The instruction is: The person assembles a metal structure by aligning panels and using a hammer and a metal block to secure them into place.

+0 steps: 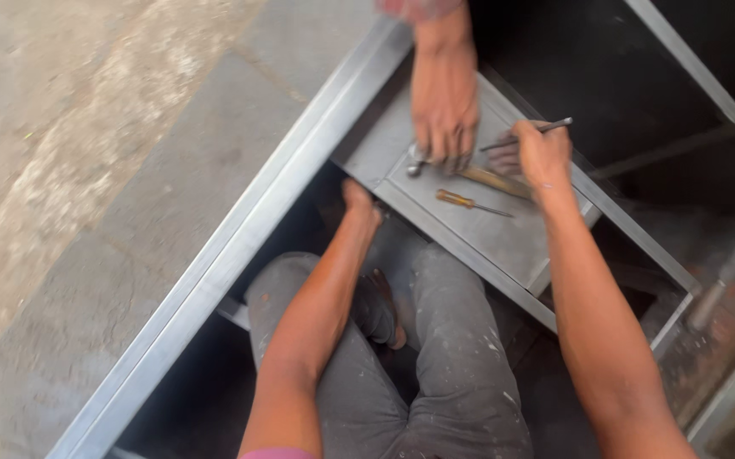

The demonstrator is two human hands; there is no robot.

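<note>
At upper right the person's right hand [539,155] grips a thin metal rod [527,135] over the steel panel [503,238], while the left hand [359,202] clutches that panel's lower edge.

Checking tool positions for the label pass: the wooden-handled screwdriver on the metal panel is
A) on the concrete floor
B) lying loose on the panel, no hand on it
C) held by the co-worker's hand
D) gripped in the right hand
B: the screwdriver lies flat on the grey panel, apart from the right hand, which holds a thin metal rod, and from the co-worker's hand.
</note>
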